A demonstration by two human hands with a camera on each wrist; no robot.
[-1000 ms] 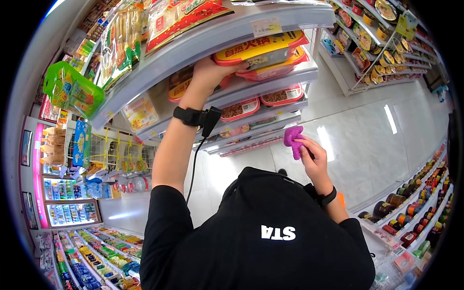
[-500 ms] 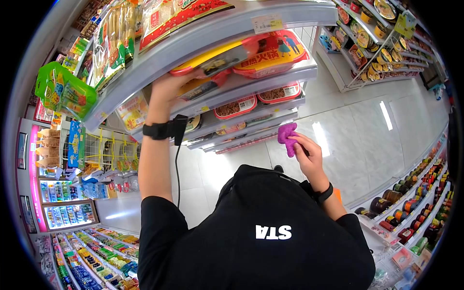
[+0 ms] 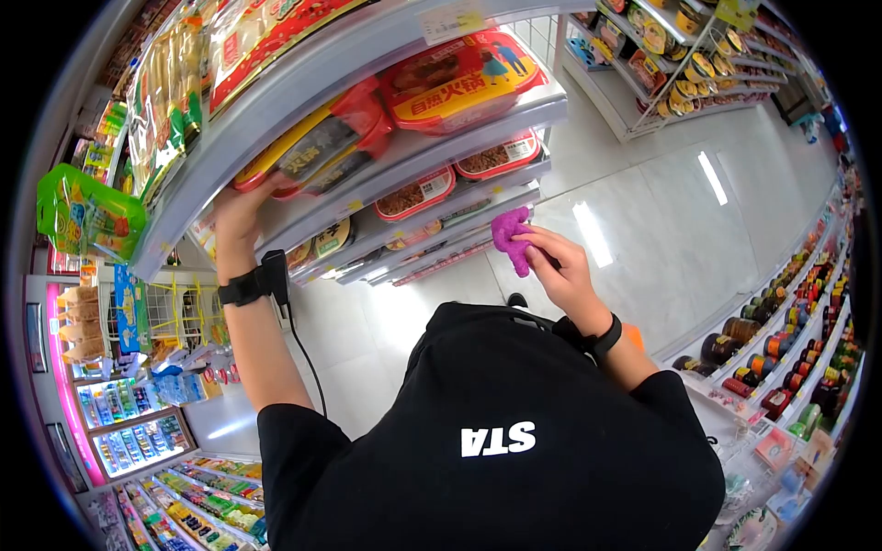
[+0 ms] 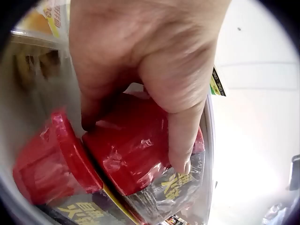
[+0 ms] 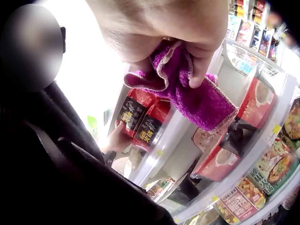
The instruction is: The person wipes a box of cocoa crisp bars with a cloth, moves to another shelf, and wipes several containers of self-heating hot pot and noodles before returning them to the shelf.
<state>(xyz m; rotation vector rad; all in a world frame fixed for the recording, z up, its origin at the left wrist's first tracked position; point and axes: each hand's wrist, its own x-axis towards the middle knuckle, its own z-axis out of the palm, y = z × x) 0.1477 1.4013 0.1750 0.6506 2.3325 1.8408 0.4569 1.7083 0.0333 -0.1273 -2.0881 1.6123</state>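
My left hand (image 3: 241,209) reaches onto the upper shelf and grips the end of a self-heating hot pot box (image 3: 317,142) in red, yellow and black packaging. In the left wrist view the thumb (image 4: 183,140) presses along one side of that wrapped red box (image 4: 136,150), with other fingers partly hidden behind it. A second such box (image 4: 51,168) lies right against it. Over the aisle floor, my right hand (image 3: 559,266) pinches a bunched purple cloth (image 3: 511,241); in the right wrist view this cloth (image 5: 201,108) hangs in folds with a pale stitched edge.
Beside the gripped box sits another red and yellow hot pot box (image 3: 455,78). Noodle bags (image 3: 276,46) lie on the shelf above, its edge close over my left hand. Red-rimmed trays (image 3: 415,193) stand one shelf lower. Jars (image 3: 721,347) line a shelf at right.
My left hand has moved left along the shelf with the hot pot box, leaving the neighbouring box more exposed. My right hand keeps the purple cloth, and the head view has shifted.
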